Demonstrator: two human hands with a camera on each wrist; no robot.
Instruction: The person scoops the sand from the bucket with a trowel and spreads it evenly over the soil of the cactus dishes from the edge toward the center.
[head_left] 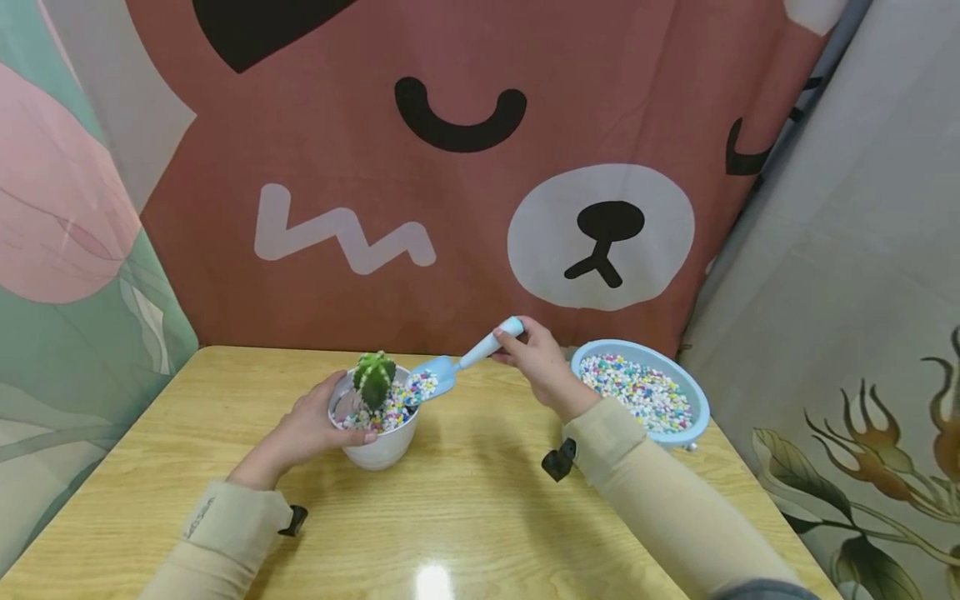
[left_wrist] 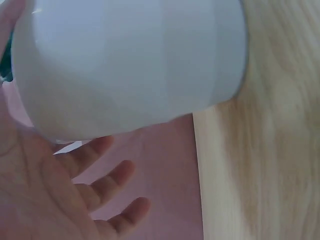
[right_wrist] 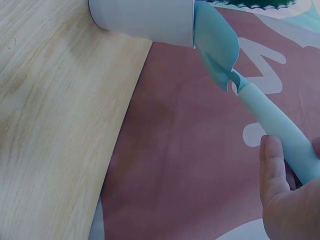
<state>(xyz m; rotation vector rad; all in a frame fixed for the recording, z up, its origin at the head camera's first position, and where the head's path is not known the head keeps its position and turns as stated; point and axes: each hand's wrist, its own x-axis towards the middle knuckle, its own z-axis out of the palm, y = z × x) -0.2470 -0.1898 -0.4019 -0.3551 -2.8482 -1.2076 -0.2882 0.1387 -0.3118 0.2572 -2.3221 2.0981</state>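
A white flower pot [head_left: 381,451] stands on the table with a small green cactus [head_left: 374,381] and multicoloured pebbles in it. My left hand [head_left: 309,427] holds the pot's left side near the rim, thumb across the front; in the left wrist view some fingers [left_wrist: 107,187] lie apart from the pot wall. By its light blue handle, my right hand [head_left: 542,362] grips a small shovel [head_left: 442,375]. The shovel's blade carries pebbles and meets the pot's right rim, tilted down toward the cactus. Part of the pot's soil surface shows greyish beside the pebbles.
A light blue oval basin [head_left: 701,408] of multicoloured pebbles [head_left: 637,392] stands at the table's right side, beyond my right forearm. The wooden table [head_left: 450,517] ends against a hanging cloth [head_left: 450,308] printed with a bear face. Patterned curtains hang left and right.
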